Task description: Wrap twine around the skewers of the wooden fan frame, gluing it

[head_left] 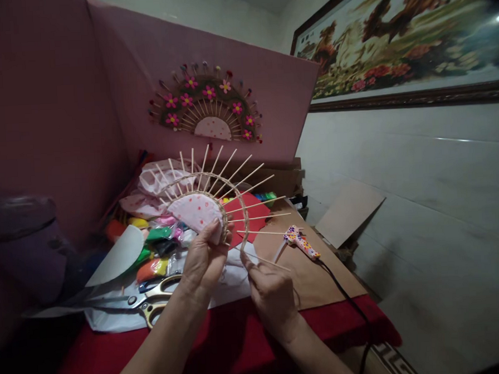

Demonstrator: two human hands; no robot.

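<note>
My left hand grips the lower right corner of a half-round craft fan, its thumb over the pale, red-dotted fabric. Thin wooden sticks spread outward from the fan's curved edge. A braided cord arches across the sticks partway along their length. Low on the right side, my right hand pinches the cord's end beside the lowest stick. Right of the hands, a flower-patterned glue gun rests on a brown board, its nozzle hidden among the stick tips.
Large gold-handled scissors lie at left, near colourful bagged clay packets and a white cut sheet. Red paper lies behind the fan. A finished flowered fan hangs on the pink panel. The black cable runs over the table's front edge.
</note>
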